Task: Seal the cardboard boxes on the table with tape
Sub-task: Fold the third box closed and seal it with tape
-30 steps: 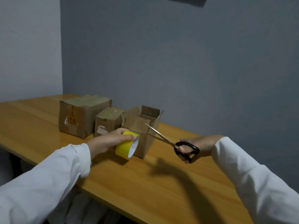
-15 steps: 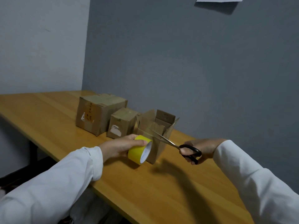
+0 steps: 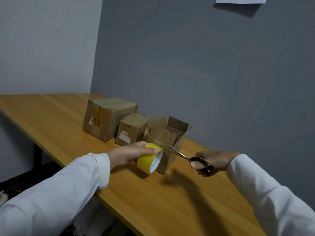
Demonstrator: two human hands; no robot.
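Two hands at work over the tabletop [image 3: 170, 201], both in white sleeves. Left hand [image 3: 127, 155] grips a yellow tape roll [image 3: 147, 159], fingers curled over its top and thumb side hidden, roll held on edge just in front of the open box [image 3: 167, 143], touching or nearly touching its front wall. Right hand [image 3: 213, 161] holds black-handled scissors [image 3: 187, 158], fingers through the loops; blades point left toward the top of the roll, tips at the box's front upper edge, blades look only slightly parted. Whether a tape strip runs between roll and box cannot be told.

Open box stands near the tabletop's far edge by the grey wall [image 3: 204, 74], its four flaps up. Just left of it, a small closed box [image 3: 131, 129] with a torn white label on its front. Left again, touching or just beside that, a larger closed box [image 3: 107, 118] with tape across its top and a sticker on the front face. White paper sheet [image 3: 240, 0] on the wall, top right, cut off by the frame.
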